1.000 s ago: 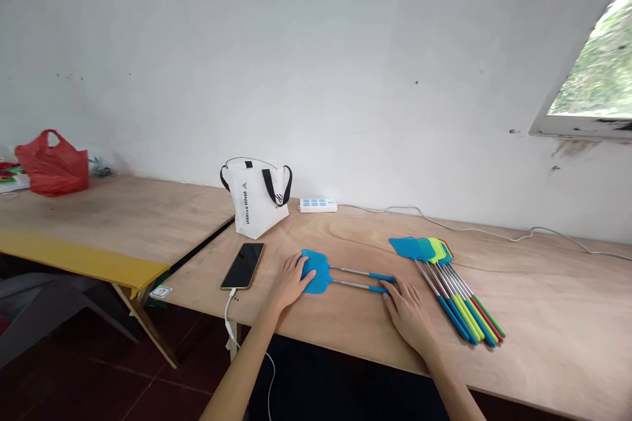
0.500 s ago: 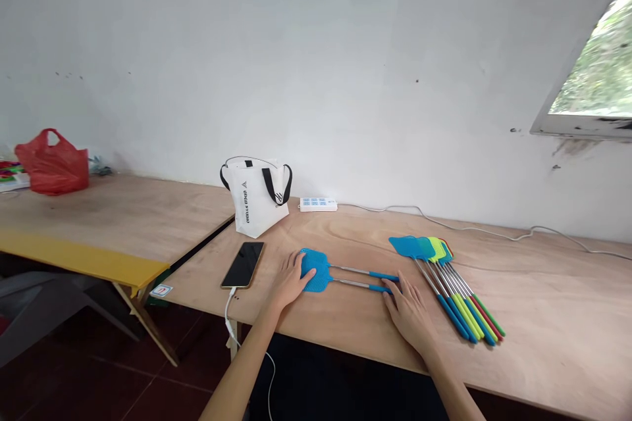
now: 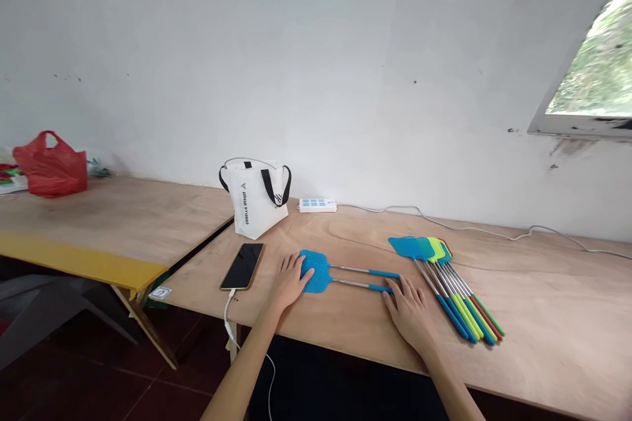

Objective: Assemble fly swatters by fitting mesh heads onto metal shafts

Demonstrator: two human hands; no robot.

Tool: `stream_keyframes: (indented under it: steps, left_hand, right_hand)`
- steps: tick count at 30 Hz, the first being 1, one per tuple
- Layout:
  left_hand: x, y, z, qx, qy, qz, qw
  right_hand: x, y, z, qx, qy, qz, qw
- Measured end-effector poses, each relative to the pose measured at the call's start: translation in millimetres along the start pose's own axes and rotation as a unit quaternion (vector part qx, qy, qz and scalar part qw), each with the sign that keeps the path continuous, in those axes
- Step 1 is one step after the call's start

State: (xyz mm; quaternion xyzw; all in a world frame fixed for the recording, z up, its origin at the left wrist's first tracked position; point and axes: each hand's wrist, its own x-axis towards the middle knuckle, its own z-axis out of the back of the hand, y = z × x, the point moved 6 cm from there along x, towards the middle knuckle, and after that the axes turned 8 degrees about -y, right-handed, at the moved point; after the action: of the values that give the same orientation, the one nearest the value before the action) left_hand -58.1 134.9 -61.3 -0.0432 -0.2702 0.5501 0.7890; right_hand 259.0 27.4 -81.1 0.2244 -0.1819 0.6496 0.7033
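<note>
Two blue fly swatters (image 3: 316, 281) lie side by side on the wooden table, heads to the left, thin metal shafts running right to blue handles (image 3: 384, 273). My left hand (image 3: 289, 281) rests flat against the left edge of the heads, its thumb over the nearer one. At the handle ends lies my right hand (image 3: 409, 310), fingers stretched out and touching the tips, which they partly cover. To the right of it is a fanned row of several fly swatters (image 3: 459, 299) with blue, yellow-green, red and green handles.
A phone (image 3: 242, 266) with a white charging cable lies left of my left hand. Behind it stands a white bag (image 3: 257, 205) with black straps. A power strip (image 3: 317, 205) sits by the wall. On the left table is a red plastic bag (image 3: 53, 168).
Both hands and the two blue swatters stay almost where they were. The whole view has shifted very slightly.
</note>
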Motion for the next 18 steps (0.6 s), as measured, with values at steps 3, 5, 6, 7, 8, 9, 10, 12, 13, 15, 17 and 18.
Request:
stream_keyframes:
  steps: [3,5,6,7,8,9,10,12,13,15,17,18]
  left_hand:
    - [-0.1,-1.1,1.4,-0.002,0.000,-0.001,1.000]
    - [0.0,-0.8,1.1,0.000,-0.002,-0.001,1.000]
    - [0.0,-0.5,0.8,0.001,-0.004,-0.002,1.000]
    - [0.1,-0.4,0.6,0.002,-0.007,-0.003,1.000]
    - [0.2,-0.4,0.6,0.002,-0.010,-0.005,1.000]
    - [0.3,-0.4,0.7,0.002,-0.012,-0.006,1.000]
    - [0.3,-0.6,0.9,0.001,-0.014,-0.006,1.000]
    - [0.2,-0.8,0.9,0.001,-0.009,-0.005,1.000]
    - [0.1,-0.8,1.0,0.000,-0.007,-0.004,1.000]
    - [-0.3,-1.1,1.8,-0.002,-0.006,-0.003,1.000]
    - [-0.7,-1.8,3.3,-0.007,-0.010,-0.007,1.000]
    - [-0.9,-2.4,4.3,-0.009,-0.012,-0.009,1.000]
  right_hand:
    - [0.1,0.2,1.5,0.013,-0.005,0.001,1.000]
    - [0.6,0.7,3.8,0.026,-0.011,0.004,1.000]
    - [1.1,1.1,5.6,0.034,-0.016,0.006,0.999]
    - [1.6,1.4,7.8,0.043,-0.021,0.006,0.999]
    - [2.1,1.6,10.2,0.053,-0.027,0.006,0.998]
    - [2.7,1.6,12.5,0.064,-0.031,0.004,0.997]
    - [3.2,1.4,14.7,0.073,-0.034,0.000,0.997]
    - [4.1,0.3,17.9,0.089,-0.040,-0.009,0.995]
    - [4.5,-0.5,19.0,0.096,-0.043,-0.013,0.994]
    - [5.0,-2.3,20.3,0.110,-0.053,-0.018,0.992]
    - [5.3,-4.0,20.4,0.118,-0.062,-0.021,0.991]
    - [5.3,-4.5,20.1,0.119,-0.065,-0.020,0.991]
